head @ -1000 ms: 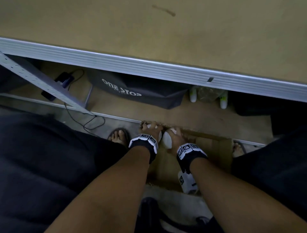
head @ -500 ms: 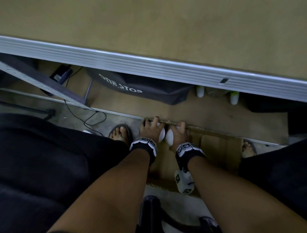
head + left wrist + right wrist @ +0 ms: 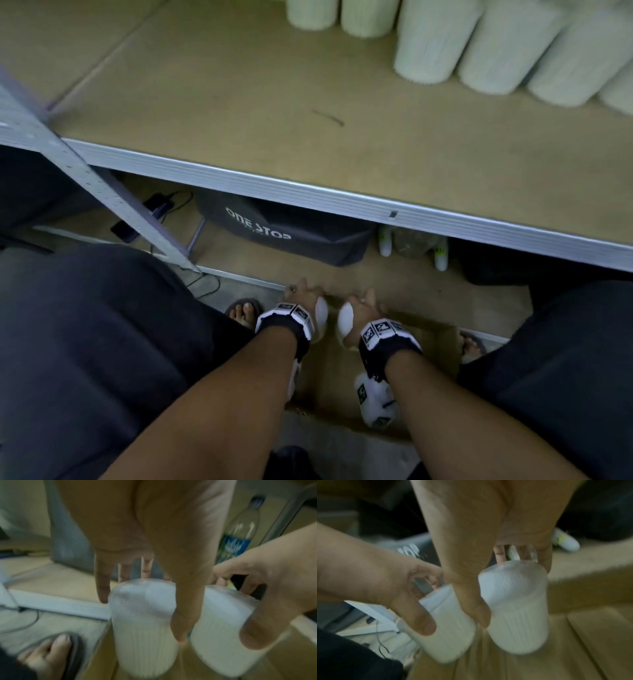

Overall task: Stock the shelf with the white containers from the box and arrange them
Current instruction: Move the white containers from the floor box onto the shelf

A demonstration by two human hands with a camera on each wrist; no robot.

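Low over the open cardboard box (image 3: 435, 346), each hand holds one ribbed white container. My left hand (image 3: 305, 298) grips its container (image 3: 322, 317) from above, thumb (image 3: 181, 628) on the right side and fingers behind. My right hand (image 3: 363, 308) grips the other container (image 3: 344, 320) the same way. The two containers (image 3: 144, 622) (image 3: 221, 622) hang upright side by side, a thumb's width apart, and both wrist views are blurred. Several more white containers (image 3: 428, 41) stand on the brown shelf board (image 3: 239, 102) at its far right.
The shelf's grey metal front rail (image 3: 342, 202) runs above the hands, with a slanted upright post (image 3: 85, 178) at left. Under the shelf sit a dark bag (image 3: 284, 233), small white bottles (image 3: 385, 241) and cables (image 3: 161, 205). My sandalled feet (image 3: 243, 311) flank the box.
The head view has tilted up, so the shelf top and its row of containers now show. Both hands keep their containers and have drawn slightly apart over the box.
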